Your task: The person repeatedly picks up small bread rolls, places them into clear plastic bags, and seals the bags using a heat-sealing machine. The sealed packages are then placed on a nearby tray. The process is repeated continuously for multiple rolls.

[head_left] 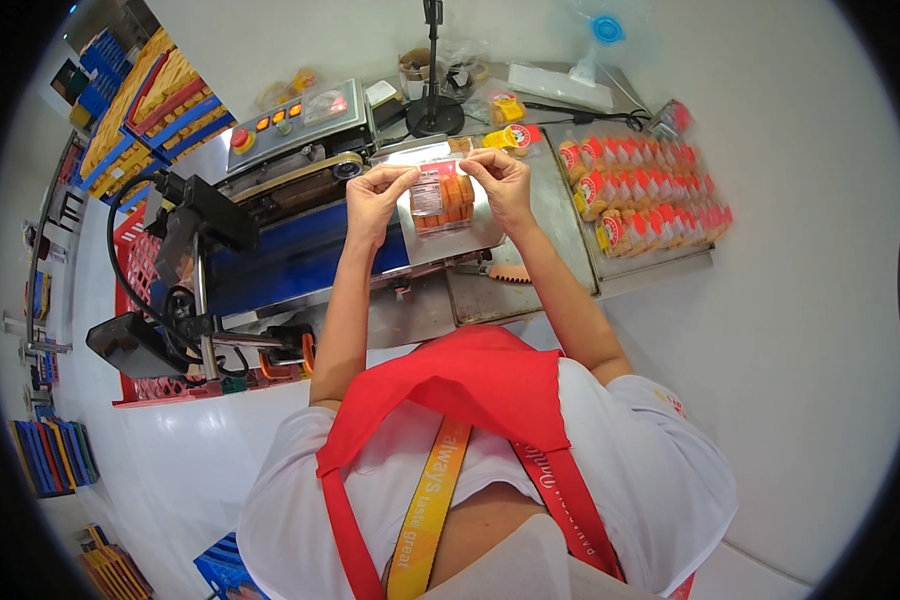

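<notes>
Both hands hold one clear plastic packet of orange biscuits (442, 198) by its top corners, above a small steel platform (470, 240). My left hand (375, 200) pinches the packet's upper left corner. The upper right corner is pinched by my right hand (502, 180). The packet hangs upright between them, its red-labelled top edge stretched flat. A band sealing machine (295, 135) with red and orange buttons stands just left of my left hand.
A steel tray (580, 250) at the right carries several rows of sealed biscuit packets (645, 190). A black stand (433, 110) rises behind the packet. Red crate (140, 270) and black cables lie at left; stacked trays of biscuits (140, 100) at far left.
</notes>
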`<state>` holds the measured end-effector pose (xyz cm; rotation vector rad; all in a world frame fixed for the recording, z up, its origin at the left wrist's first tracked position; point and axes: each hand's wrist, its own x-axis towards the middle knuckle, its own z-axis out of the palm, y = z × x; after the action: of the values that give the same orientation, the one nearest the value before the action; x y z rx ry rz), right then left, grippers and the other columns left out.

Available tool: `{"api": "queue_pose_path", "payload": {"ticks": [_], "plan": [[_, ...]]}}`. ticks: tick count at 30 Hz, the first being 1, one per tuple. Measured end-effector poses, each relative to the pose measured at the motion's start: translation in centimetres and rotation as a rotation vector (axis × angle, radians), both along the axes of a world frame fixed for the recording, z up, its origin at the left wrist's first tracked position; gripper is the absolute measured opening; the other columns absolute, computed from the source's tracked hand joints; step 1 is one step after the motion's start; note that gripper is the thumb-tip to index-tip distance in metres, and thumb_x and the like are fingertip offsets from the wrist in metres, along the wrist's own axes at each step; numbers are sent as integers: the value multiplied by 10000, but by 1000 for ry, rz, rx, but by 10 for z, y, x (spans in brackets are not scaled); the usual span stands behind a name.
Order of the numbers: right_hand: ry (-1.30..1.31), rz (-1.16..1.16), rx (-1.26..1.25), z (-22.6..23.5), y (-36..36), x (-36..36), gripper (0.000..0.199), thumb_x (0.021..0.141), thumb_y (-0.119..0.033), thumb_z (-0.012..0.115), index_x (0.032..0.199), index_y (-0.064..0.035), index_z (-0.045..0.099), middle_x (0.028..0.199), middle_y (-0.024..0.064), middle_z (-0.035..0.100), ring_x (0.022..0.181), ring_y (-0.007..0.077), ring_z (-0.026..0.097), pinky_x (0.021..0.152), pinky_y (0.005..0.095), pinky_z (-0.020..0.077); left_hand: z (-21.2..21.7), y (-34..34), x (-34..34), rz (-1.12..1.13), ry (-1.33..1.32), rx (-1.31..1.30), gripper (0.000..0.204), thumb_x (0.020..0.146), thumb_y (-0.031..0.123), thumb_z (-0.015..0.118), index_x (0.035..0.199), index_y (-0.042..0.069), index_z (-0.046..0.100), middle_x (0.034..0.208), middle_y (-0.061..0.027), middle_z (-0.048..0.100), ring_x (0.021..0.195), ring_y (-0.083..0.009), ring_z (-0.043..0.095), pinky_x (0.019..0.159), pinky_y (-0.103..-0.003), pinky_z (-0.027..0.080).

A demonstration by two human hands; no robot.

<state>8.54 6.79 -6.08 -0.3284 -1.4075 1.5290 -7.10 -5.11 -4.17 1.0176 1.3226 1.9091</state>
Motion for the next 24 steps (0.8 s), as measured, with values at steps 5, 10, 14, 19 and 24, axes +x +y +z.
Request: {"api": "queue_pose_path", "payload": {"ticks": [5, 10, 14, 19, 24], "plan": [[-78, -164, 94, 0, -12, 3, 74, 800, -47, 712, 840, -13, 659, 826, 20, 644, 765, 72, 576, 716, 224, 461, 4, -6, 5, -34, -59, -79, 93, 776, 18, 731, 866, -1, 713, 839, -73, 686, 765, -89, 628, 725, -226, 496], [-147, -192, 221, 24, -24, 8, 143, 795, -37, 707, 867, -8, 588, 768, 27, 644, 733, 81, 579, 686, 234, 465, 20, -23, 0, -46, -16, -62, 276, 792, -3, 704, 1002, 61, 536, 829, -75, 691, 776, -95, 642, 710, -231, 495], [-345, -150, 151, -4, 33, -38, 244, 746, -75, 747, 855, -18, 536, 709, 56, 648, 653, 117, 597, 607, 262, 461, 13, 26, -36, 236, 633, -396, 208, 733, 50, 712, 866, 56, 552, 743, -78, 686, 718, -138, 661, 658, -261, 503], [-680, -245, 365, -33, 69, -83, 191, 684, -99, 760, 802, -47, 619, 705, 93, 665, 634, 230, 637, 606, 363, 480, -13, 69, -62, 423, 1169, -606, 127, 656, 80, 702, 738, 72, 606, 673, -109, 651, 699, -294, 660, 681, -394, 518], [-784, -224, 913, -26, 79, -82, 95, 682, -130, 714, 730, -70, 658, 770, 99, 648, 751, 273, 641, 640, 400, 503, -19, 78, -62, 431, 1177, -617, 69, 652, 49, 671, 714, 75, 685, 735, -149, 663, 746, -320, 661, 719, -408, 529]]}}
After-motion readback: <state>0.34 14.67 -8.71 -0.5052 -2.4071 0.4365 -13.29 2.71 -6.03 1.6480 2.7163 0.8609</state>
